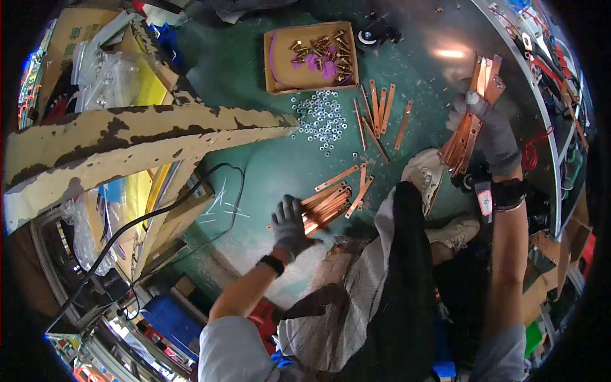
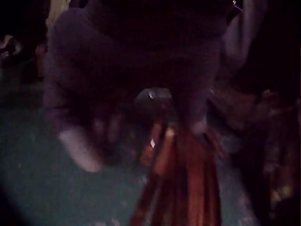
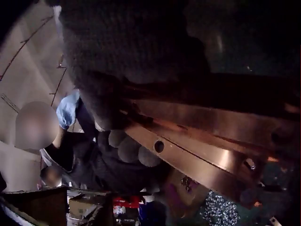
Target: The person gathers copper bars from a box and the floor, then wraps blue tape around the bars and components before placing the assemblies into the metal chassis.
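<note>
Copper strips with end holes lie in a loose pile [image 1: 328, 207] on the green surface. My gloved left hand [image 1: 289, 228] is at the pile's left side with its fingers spread; in the dark left wrist view the hand [image 2: 136, 61] is above the strips [image 2: 193, 183], and contact is unclear. At the right, my gloved right hand [image 1: 498, 137] grips a fanned bundle of copper strips [image 1: 463, 145], raised over the surface. The right wrist view shows those strips [image 3: 188, 162] sticking out from under the gloved hand [image 3: 131, 52], with round holes near their ends.
A cardboard box [image 1: 270, 75] holds brass-coloured bolts, with scattered nuts [image 1: 323, 121] below it. More strips [image 1: 403, 125] lie right of the nuts. A chipped beam [image 1: 153, 130] extends from the left; a black cable [image 1: 146, 213] curves below it. Shoes [image 1: 423, 172] stand near the right hand.
</note>
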`<control>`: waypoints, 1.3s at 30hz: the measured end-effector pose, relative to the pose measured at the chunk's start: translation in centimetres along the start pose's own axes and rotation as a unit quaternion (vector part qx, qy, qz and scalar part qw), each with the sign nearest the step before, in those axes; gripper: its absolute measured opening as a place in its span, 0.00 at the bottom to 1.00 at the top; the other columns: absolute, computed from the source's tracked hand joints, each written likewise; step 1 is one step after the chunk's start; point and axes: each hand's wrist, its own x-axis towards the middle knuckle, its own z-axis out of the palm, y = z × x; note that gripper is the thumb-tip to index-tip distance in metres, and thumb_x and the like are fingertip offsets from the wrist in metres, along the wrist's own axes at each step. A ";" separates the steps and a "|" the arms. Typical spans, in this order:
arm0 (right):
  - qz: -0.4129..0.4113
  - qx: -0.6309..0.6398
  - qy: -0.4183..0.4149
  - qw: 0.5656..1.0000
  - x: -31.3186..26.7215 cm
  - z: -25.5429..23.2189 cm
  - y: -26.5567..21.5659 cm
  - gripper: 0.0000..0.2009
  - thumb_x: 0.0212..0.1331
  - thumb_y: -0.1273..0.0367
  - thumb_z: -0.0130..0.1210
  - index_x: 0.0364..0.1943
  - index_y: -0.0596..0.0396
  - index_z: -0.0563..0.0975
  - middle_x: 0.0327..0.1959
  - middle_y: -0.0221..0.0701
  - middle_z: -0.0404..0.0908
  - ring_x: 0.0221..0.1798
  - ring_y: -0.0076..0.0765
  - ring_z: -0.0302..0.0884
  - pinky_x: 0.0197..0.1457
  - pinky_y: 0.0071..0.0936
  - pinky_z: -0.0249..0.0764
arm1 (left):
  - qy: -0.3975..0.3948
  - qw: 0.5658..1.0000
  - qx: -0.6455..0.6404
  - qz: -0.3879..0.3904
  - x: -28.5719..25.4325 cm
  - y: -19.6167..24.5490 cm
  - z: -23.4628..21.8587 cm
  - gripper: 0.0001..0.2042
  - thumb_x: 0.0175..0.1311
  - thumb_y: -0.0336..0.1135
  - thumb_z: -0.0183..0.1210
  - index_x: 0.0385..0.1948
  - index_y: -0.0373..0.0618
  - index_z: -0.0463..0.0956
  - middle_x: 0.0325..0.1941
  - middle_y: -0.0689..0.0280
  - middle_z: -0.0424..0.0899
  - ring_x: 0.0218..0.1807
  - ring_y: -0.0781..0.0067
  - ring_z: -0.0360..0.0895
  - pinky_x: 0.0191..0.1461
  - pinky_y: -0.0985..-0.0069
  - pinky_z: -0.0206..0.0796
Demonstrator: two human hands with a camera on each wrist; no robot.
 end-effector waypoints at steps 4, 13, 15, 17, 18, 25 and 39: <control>-0.015 -0.007 0.037 0.999 -0.1 1.6 -0.5 0.18 0.62 0.59 0.58 0.51 0.53 0.72 0.35 0.25 0.75 0.38 0.26 0.76 0.44 0.28 0.76 | 0.165 0.973 -0.142 0.080 -1.9 -3.3 7.5 0.39 0.46 0.43 0.69 0.62 0.48 0.60 0.60 0.57 0.68 0.58 0.50 0.67 0.55 0.53 0.60; 0.004 0.014 -0.046 0.999 0.0 0.7 0.3 0.15 0.61 0.60 0.60 0.46 0.54 0.77 0.37 0.26 0.80 0.40 0.25 0.78 0.47 0.27 0.75 | 0.143 0.979 -0.147 -0.006 -1.4 -0.5 7.5 0.18 0.57 0.49 0.61 0.45 0.53 0.75 0.47 0.60 0.77 0.46 0.50 0.73 0.47 0.54 0.64; 0.008 -0.048 -0.019 0.999 -0.5 0.8 -0.3 0.14 0.60 0.60 0.60 0.42 0.56 0.79 0.36 0.27 0.81 0.39 0.22 0.79 0.44 0.23 0.75 | 0.163 0.980 -0.114 0.010 -0.5 0.2 7.6 0.19 0.55 0.50 0.63 0.44 0.53 0.75 0.50 0.60 0.76 0.49 0.51 0.72 0.49 0.55 0.64; -0.008 -0.084 -0.038 0.996 -1.5 1.5 -1.7 0.13 0.61 0.61 0.59 0.39 0.57 0.79 0.30 0.27 0.80 0.33 0.21 0.78 0.38 0.22 0.73 | 0.174 0.976 -0.132 0.026 -1.1 0.8 6.4 0.23 0.48 0.51 0.69 0.45 0.54 0.76 0.52 0.61 0.74 0.52 0.53 0.70 0.52 0.57 0.64; -0.011 -0.125 -0.040 0.991 -2.0 1.2 -1.9 0.12 0.61 0.61 0.59 0.38 0.57 0.79 0.27 0.27 0.79 0.31 0.21 0.77 0.37 0.22 0.72 | 0.176 0.972 -0.156 0.021 -0.8 0.2 8.1 0.22 0.53 0.47 0.66 0.49 0.53 0.75 0.53 0.61 0.73 0.51 0.52 0.70 0.53 0.58 0.65; 0.128 -0.330 0.051 0.934 -5.3 -2.6 3.0 0.14 0.55 0.61 0.64 0.26 0.58 0.76 0.17 0.27 0.75 0.20 0.22 0.71 0.25 0.25 0.67 | 0.144 0.976 -0.160 0.040 0.1 -0.1 8.7 0.19 0.56 0.42 0.61 0.50 0.51 0.74 0.51 0.59 0.75 0.50 0.50 0.71 0.51 0.59 0.66; 0.256 -0.214 0.235 0.913 -8.3 -4.1 12.2 0.10 0.54 0.65 0.64 0.32 0.55 0.77 0.22 0.25 0.75 0.20 0.22 0.72 0.22 0.25 0.69 | 0.138 0.958 -0.249 0.030 0.1 -0.6 7.7 0.16 0.59 0.41 0.60 0.46 0.48 0.75 0.45 0.58 0.79 0.46 0.50 0.75 0.46 0.58 0.68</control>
